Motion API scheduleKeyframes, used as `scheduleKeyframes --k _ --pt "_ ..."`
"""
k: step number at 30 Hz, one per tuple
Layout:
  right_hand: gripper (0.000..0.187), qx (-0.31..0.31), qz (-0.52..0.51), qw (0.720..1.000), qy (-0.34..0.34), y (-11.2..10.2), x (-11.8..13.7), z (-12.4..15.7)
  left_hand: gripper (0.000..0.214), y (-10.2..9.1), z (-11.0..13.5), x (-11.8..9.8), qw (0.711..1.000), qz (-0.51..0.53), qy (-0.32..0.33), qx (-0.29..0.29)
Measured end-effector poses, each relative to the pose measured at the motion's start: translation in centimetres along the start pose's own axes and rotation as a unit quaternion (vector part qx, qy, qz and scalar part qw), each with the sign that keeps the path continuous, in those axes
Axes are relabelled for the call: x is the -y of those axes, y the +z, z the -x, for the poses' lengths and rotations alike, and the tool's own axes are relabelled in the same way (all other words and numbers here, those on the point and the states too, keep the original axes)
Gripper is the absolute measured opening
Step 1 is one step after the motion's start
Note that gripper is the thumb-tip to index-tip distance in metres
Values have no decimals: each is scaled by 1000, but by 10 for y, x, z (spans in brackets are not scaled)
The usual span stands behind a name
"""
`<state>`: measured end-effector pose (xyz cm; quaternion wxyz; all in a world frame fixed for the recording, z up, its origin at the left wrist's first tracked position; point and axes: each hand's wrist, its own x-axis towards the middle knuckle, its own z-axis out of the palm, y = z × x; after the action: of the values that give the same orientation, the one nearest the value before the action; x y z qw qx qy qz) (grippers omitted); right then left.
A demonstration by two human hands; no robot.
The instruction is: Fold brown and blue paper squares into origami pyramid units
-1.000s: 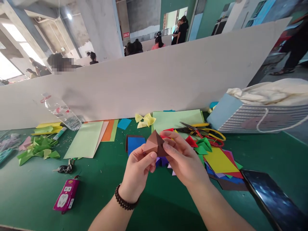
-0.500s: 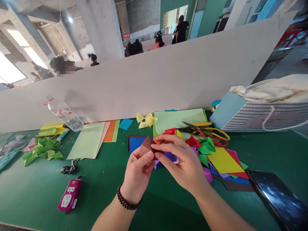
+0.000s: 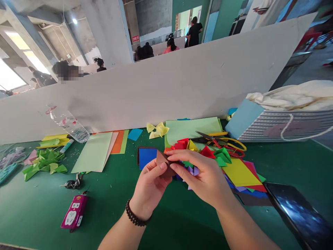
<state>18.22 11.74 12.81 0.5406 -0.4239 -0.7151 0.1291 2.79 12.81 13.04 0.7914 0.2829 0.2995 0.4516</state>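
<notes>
1. Since the earlier frame, the brown folded paper point(image 3: 161, 158) has turned and now looks more flat.
2. Your left hand point(image 3: 148, 184) and your right hand point(image 3: 200, 177) pinch it together, over the green bench point(image 3: 39, 215), just beside the blue paper point(image 3: 147, 158).

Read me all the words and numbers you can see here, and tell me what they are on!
Red sign on the concrete pillar: white writing, too small to read.
Magenta packet on the green table: white marks, too blurred to read.
Slim tube: its label is too small to read.
No word or number here can be read clearly.
</notes>
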Motion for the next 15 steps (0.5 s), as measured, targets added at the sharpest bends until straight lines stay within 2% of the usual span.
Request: scheduleKeyframes --k 15 --pt "8 54 -84 993 69 -9 -3 -1 25 1 0 1 999 18 -40 -20"
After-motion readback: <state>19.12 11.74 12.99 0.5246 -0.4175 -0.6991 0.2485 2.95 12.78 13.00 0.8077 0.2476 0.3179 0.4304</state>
